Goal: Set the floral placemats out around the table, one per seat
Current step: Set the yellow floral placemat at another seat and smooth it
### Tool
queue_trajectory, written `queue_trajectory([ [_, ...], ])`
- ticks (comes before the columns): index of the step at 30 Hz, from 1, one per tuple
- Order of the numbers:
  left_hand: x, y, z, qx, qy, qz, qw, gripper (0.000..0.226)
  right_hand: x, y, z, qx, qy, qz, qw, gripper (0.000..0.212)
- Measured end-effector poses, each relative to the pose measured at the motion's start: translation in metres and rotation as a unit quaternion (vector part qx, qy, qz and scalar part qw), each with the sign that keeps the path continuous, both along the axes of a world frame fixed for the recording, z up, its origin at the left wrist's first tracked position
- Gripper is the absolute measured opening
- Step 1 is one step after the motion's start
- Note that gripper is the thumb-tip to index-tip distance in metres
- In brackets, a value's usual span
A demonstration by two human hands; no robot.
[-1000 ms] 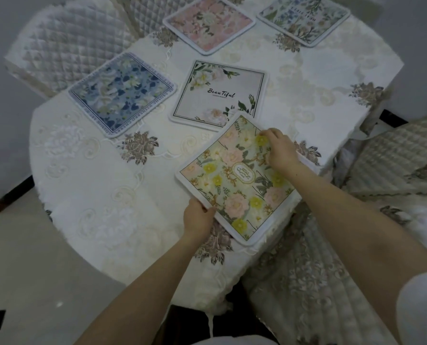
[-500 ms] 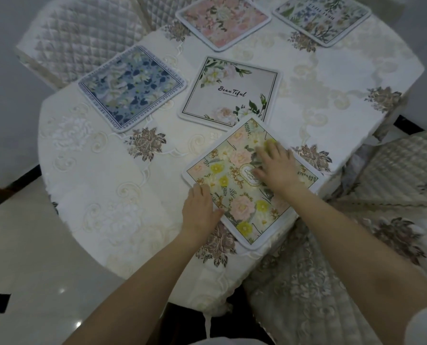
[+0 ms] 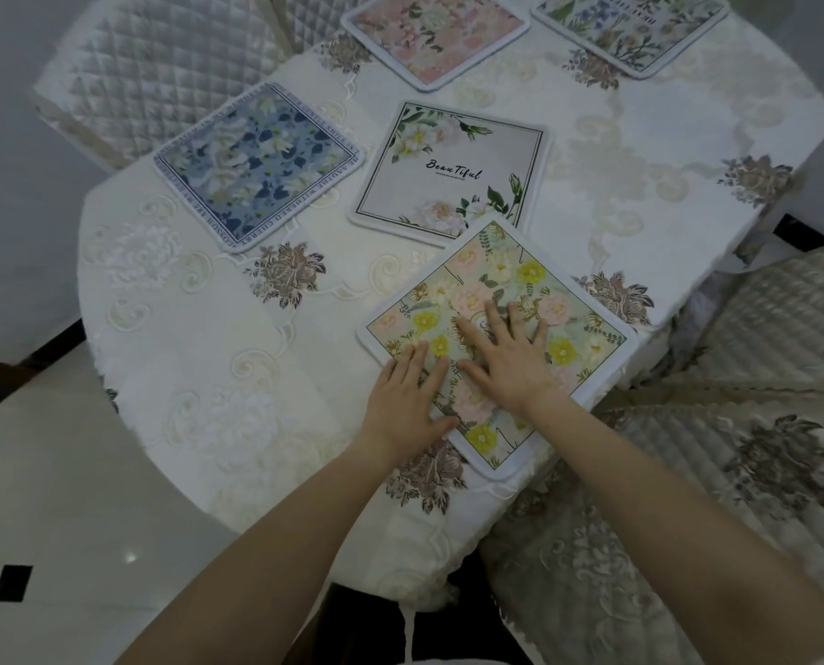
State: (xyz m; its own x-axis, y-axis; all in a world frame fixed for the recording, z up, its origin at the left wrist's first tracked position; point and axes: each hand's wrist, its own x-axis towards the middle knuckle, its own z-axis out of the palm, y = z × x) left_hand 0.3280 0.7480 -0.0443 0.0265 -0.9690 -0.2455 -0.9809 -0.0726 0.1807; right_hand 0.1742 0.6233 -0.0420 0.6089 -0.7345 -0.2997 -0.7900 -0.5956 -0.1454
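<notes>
On the near edge of the round table [image 3: 170, 424], which is draped in a cream embroidered tablecloth [image 3: 237, 376] with brown floral motifs, lies a yellow-and-pink floral placemat [image 3: 535, 285] set diagonally, its near corner close to the table's rim. Both hands rest flat on it with fingers spread and nothing gripped: the left hand [image 3: 407, 400] over its near left edge, partly on the cloth, and the right hand [image 3: 508, 357] over its middle. Just beyond, touching or overlapped at one corner, sits a white placemat printed "Beautiful" [image 3: 448, 172]. A blue floral placemat [image 3: 259, 165] lies to the left near a quilted chair back [image 3: 160, 64], a pink floral placemat [image 3: 434, 33] lies at the far side, and a pale placemat with blue and green sprigs [image 3: 633, 28] lies at the far right. A second chair with a quilted, embroidered cover [image 3: 736, 448] stands at the right. Below is glossy pale floor tile [image 3: 64, 496] with a small black inset, and a grey wall [image 3: 12, 184] rises at the left.
</notes>
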Motion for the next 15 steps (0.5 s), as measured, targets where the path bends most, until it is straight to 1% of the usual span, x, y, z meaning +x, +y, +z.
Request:
queue_trajectory([
  [3,0.003,-0.006,0.014,0.019,0.027,-0.005,0.999,0.082,0.004,0.000,0.015,0.018,0.010,-0.012,1.000,0.061],
  [6,0.016,-0.011,0.031,-0.045,0.101,0.037,0.993,0.064,0.013,0.006,0.041,0.025,-0.045,-0.059,0.997,0.057],
  [9,0.041,-0.012,0.050,-0.082,0.159,0.066,0.982,0.057,0.022,0.018,0.069,-0.029,-0.110,-0.095,0.989,0.050],
  [12,0.069,-0.019,0.064,-0.118,0.171,0.069,0.976,0.051,0.027,0.034,0.085,-0.072,-0.159,-0.153,0.973,0.044],
  [15,0.107,-0.026,0.080,-0.152,0.164,0.024,0.974,0.051,0.047,0.057,0.094,-0.094,-0.168,-0.226,0.955,0.045],
])
